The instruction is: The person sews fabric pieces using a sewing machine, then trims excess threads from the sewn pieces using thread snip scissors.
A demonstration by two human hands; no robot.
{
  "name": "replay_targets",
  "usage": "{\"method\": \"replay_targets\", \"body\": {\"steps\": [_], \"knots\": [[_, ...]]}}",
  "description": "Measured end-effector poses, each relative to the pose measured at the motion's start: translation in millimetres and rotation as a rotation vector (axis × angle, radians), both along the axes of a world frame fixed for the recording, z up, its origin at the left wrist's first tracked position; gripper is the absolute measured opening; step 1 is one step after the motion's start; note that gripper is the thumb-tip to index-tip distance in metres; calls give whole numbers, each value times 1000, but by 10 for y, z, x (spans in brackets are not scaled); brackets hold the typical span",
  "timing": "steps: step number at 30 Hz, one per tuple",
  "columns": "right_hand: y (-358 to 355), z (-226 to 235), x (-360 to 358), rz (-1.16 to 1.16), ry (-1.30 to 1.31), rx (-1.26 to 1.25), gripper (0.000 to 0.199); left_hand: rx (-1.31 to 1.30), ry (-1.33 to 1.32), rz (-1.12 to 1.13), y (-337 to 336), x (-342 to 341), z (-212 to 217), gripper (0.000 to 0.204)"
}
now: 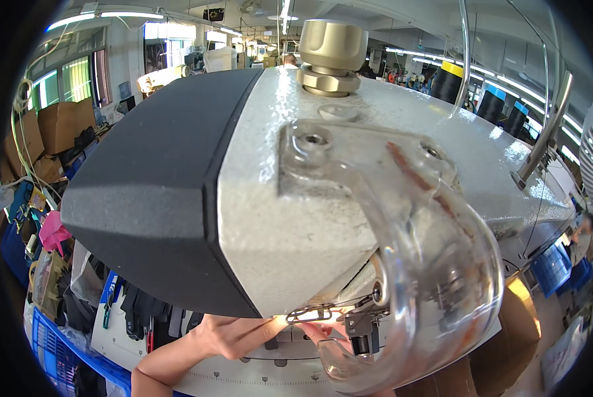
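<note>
A large sewing machine head (296,225), pale grey with a black end cover (151,192), fills the middle of the view. My left hand (233,336) reaches in under it from the lower left, its fingers pressed together and pointing toward the needle area. Its fingertips pass behind the machine's lower edge, so what they pinch is hidden. Part of my right hand (319,331) shows beside the metal parts at the presser (361,331), mostly hidden by them and by a clear curved plastic guard (435,264). How its fingers are closed does not show.
The pale work surface (243,377) carries a printed scale along its front. Black strap-like pieces (137,311) and a red pen-like tool (150,336) lie left. A blue basket (51,344) stands at the left edge, a cardboard box (508,331) at the right. Black thread cones (447,83) stand behind.
</note>
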State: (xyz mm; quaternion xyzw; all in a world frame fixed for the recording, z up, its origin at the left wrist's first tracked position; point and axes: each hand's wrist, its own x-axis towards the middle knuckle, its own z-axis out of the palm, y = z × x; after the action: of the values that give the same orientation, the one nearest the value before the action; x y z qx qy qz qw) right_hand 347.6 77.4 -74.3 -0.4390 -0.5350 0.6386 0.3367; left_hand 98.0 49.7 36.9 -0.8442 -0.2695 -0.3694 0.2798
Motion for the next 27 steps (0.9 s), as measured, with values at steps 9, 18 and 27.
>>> {"method": "replay_targets", "body": {"steps": [9, 18, 27], "knots": [[195, -347, -70, 19, 658, -157, 41, -25, -14, -38, 31, -7, 44, 33], [212, -444, 1, 40, 749, -197, 35, -155, -57, -177, 128, -122, 0, 28], [220, -253, 101, 60, 129, 179, 20, -274, -304, -182, 133, -111, -140, 23]]}}
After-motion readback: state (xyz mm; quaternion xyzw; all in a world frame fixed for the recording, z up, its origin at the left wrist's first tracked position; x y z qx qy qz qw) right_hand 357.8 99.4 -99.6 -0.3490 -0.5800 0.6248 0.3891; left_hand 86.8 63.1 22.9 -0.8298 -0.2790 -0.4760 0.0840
